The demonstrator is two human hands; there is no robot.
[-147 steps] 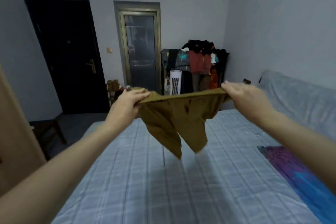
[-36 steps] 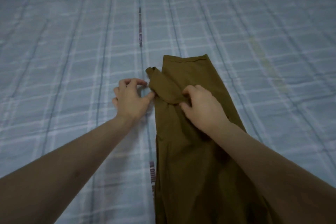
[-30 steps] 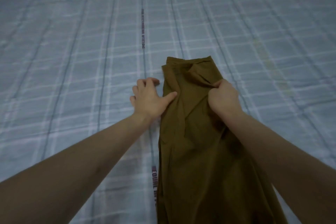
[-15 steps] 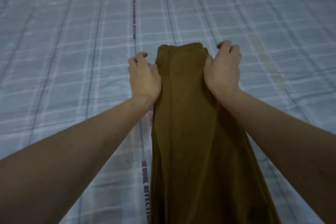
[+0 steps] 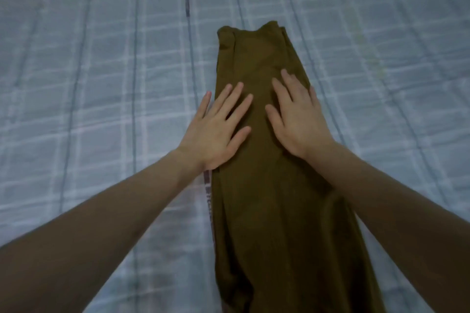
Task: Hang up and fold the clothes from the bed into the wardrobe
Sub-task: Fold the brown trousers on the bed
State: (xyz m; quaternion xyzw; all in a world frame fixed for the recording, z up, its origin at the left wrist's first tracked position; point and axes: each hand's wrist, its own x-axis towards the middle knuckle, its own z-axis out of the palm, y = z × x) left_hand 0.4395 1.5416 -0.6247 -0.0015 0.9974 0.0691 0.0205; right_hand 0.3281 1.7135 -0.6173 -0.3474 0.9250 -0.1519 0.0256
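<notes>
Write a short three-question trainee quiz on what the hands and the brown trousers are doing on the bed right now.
1. True or false: both hands lie flat with straight fingers on the brown trousers.
2. Which hand reaches past the trousers' edge onto the checked sheet? A) left B) right
3. Fill in: the trousers lie folded in a long, narrow ____ down the bed.

Key: 1 true, the left hand and right hand press palm down. 2 A. 3 strip.
</notes>
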